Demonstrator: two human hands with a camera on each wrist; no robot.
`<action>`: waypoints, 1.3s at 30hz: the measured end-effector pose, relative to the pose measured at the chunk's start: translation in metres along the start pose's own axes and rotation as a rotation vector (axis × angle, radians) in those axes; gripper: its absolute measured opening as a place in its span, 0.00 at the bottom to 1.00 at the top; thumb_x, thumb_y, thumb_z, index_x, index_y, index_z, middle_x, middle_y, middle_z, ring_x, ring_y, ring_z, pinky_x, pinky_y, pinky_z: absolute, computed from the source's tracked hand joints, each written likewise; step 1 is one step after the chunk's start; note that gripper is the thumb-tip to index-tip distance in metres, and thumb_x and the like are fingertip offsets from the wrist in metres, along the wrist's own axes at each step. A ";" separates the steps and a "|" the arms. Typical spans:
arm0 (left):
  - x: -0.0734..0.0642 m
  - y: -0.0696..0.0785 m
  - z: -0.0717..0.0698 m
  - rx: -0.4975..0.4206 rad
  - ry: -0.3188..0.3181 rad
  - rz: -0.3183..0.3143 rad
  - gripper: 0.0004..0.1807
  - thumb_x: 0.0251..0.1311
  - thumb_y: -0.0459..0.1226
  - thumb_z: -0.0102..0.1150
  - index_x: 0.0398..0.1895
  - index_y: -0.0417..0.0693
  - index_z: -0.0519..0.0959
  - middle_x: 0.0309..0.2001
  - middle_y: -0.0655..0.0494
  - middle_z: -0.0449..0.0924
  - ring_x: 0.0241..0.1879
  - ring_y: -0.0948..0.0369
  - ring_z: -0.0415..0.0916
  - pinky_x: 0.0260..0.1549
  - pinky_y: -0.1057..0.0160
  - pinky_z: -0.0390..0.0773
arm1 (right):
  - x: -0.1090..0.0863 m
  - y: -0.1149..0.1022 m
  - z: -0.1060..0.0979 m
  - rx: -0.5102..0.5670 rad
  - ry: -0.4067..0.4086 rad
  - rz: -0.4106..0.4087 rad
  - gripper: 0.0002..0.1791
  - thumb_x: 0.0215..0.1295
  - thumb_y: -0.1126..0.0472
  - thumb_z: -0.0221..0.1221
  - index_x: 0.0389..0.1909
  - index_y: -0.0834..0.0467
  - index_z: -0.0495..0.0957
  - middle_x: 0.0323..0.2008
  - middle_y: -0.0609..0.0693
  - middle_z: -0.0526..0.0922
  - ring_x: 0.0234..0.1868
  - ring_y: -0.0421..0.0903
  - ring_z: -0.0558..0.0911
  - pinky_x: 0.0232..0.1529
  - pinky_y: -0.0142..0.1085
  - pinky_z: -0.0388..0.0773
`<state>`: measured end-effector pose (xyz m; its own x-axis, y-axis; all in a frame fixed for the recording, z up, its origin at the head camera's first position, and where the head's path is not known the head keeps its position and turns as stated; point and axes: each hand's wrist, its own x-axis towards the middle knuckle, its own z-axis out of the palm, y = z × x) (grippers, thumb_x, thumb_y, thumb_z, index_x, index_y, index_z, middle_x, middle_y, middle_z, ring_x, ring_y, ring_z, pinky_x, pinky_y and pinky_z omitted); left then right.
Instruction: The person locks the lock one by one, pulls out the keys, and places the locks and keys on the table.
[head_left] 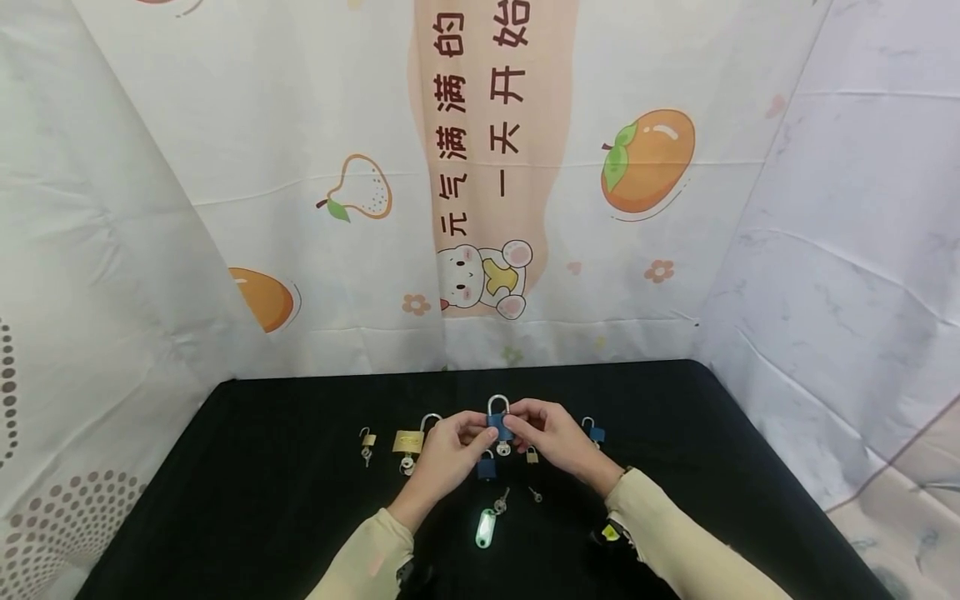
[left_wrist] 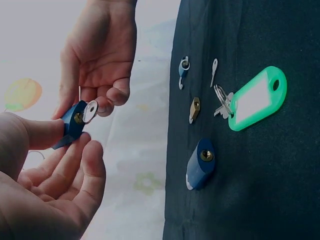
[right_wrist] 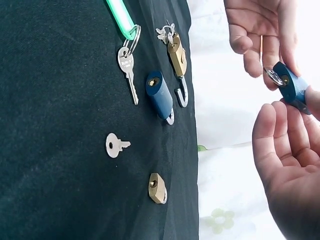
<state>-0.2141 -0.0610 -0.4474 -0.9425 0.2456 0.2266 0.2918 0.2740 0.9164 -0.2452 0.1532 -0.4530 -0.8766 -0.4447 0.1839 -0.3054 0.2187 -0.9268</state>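
Pinching a blue padlock (head_left: 498,422) with left hand (head_left: 448,450) and right hand (head_left: 555,435), raised above the black surface (head_left: 300,500), key (left_wrist: 91,111) in its keyhole. Might drop it among the other locks (left_wrist: 199,167) through a slack fingertip grip, or bend the key by twisting off-axis.

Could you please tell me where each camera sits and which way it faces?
Head: worn on the head, facing forward and down at the table and curtain; left grip, right grip, left sleeve and right sleeve show.
Left wrist: on that wrist, image turned sideways, looking along the left grip at the held lock; both grips show.
Right wrist: likewise sideways, looking along the right grip; both grips show.
Shared: both wrist views show the held lock and green tag.
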 end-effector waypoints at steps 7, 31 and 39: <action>0.004 -0.004 0.002 0.063 -0.049 -0.032 0.17 0.70 0.45 0.62 0.49 0.40 0.82 0.37 0.57 0.84 0.34 0.60 0.82 0.34 0.65 0.80 | 0.001 -0.002 -0.002 -0.015 0.030 0.005 0.15 0.76 0.55 0.58 0.51 0.63 0.80 0.37 0.57 0.82 0.35 0.50 0.83 0.39 0.40 0.84; 0.021 -0.013 0.028 0.114 -0.150 -0.060 0.13 0.71 0.40 0.60 0.36 0.39 0.86 0.26 0.60 0.84 0.25 0.65 0.78 0.30 0.63 0.78 | 0.046 -0.002 -0.027 0.193 0.413 0.186 0.22 0.76 0.52 0.58 0.54 0.68 0.77 0.39 0.54 0.81 0.34 0.44 0.82 0.43 0.35 0.81; 0.030 -0.019 0.026 0.308 -0.120 -0.041 0.11 0.70 0.40 0.61 0.33 0.44 0.87 0.23 0.63 0.79 0.23 0.65 0.74 0.26 0.63 0.74 | 0.045 0.000 -0.027 0.142 0.360 0.196 0.23 0.75 0.50 0.59 0.55 0.67 0.78 0.38 0.54 0.82 0.35 0.45 0.82 0.43 0.35 0.80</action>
<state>-0.2441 -0.0349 -0.4668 -0.9339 0.3312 0.1345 0.3069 0.5498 0.7769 -0.2949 0.1562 -0.4364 -0.9944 -0.0701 0.0789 -0.0879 0.1366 -0.9867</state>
